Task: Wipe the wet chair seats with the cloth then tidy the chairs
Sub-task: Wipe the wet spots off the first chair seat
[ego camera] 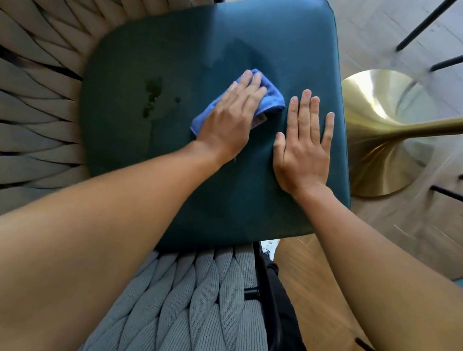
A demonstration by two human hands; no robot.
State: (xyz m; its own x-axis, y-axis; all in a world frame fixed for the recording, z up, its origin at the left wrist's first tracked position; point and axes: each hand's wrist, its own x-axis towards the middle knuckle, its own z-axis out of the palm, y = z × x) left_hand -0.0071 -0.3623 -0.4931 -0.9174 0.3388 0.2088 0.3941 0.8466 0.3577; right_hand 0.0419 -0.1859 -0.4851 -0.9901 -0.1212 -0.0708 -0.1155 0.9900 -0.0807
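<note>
A teal padded chair seat [262, 35] fills the middle of the view. My left hand [231, 117] lies flat on a folded blue cloth [271, 98], pressing it onto the seat's centre. A wet patch of dark drops [152, 97] sits on the seat to the left of the cloth. A darker damp smear [238, 55] shows just beyond the cloth. My right hand [305, 145] rests palm down on the seat, fingers spread, beside the cloth and holding nothing.
The chair's woven grey rope back [27, 106] wraps the left side and the near edge [189, 295]. A brass table base [384, 125] stands on the wood floor right of the seat. Thin black chair legs [460, 57] stand at the far right.
</note>
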